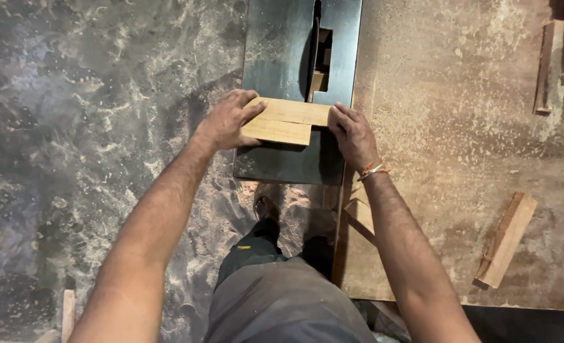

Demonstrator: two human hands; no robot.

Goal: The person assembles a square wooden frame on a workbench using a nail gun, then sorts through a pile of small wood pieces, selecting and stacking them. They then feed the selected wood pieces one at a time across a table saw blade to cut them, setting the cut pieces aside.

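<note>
No packages, labels, signs, screens.

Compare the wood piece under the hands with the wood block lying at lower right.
The wood piece is pale, flat and wide, held by both hands on the dark saw table. The wood block is redder, narrow and thick, lying untouched and slanted on the dusty board. Both are sawn timber.

both arms are bare to above the elbow, no sleeves showing; the right hand (353,134) has a thin orange thread and a metal bangle at the wrist; the left hand (228,121) wears nothing; grey dusty trousers; dark footwear.
</note>
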